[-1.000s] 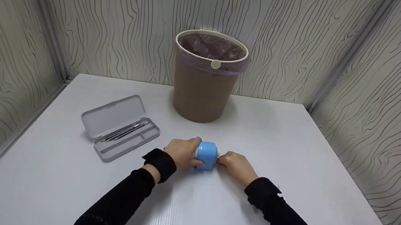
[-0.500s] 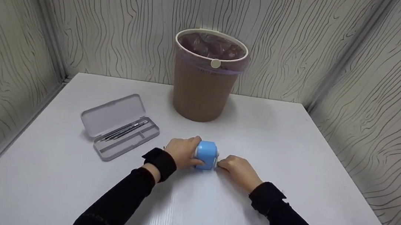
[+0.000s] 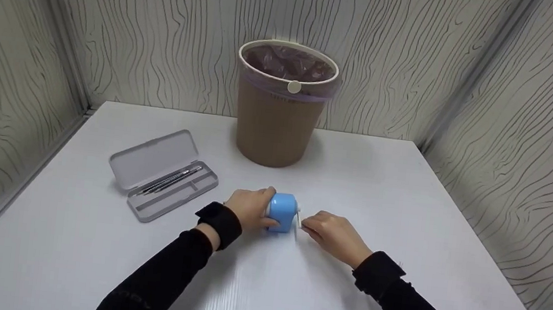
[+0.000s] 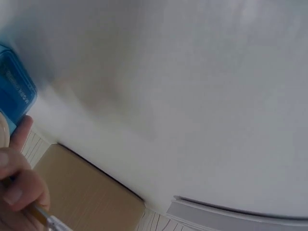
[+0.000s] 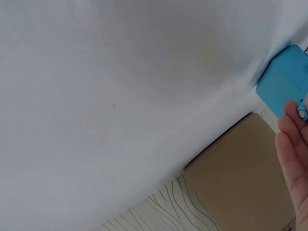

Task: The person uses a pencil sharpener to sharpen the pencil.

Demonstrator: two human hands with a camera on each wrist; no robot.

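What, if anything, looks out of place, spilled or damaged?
Only the bin seems mildly odd: it stands on the table, beyond the blue sharpener, whereas bins usually sit on floors. No spill or damage stands out.

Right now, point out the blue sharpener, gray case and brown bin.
Blue sharpener (image 3: 282, 213), head view, middle of body.
Gray case (image 3: 155, 159), head view, open lid's inside.
Brown bin (image 3: 276, 129), head view, front wall.
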